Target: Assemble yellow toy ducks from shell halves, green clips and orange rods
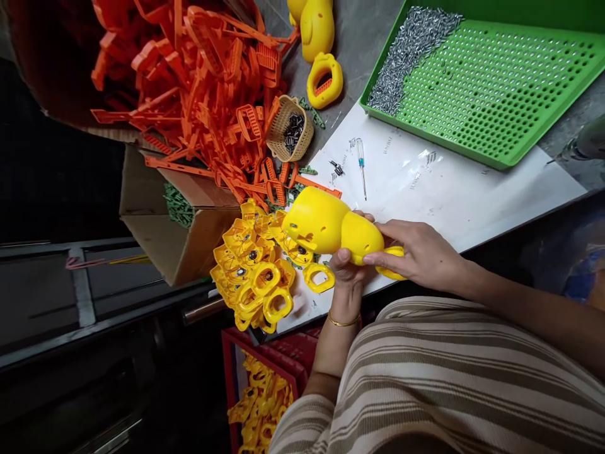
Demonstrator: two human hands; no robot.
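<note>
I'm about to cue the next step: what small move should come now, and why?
Probably free the right hand for the screwdriver: the left hand also supports the toy, which shows small holes, and the screwdriver lies untouched on the white sheet.

An assembly workshop: a desk (pixel 439 195) carries a green tray (pixel 496 69) of small metal pieces (pixel 401 57), with a screwdriver (pixel 360 154) near it and, left of that tray, heaped orange plastic parts (pixel 215 126).

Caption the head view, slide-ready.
Left fingers and right fingers hold a yellow figure near orange parts and a green tray.
</note>
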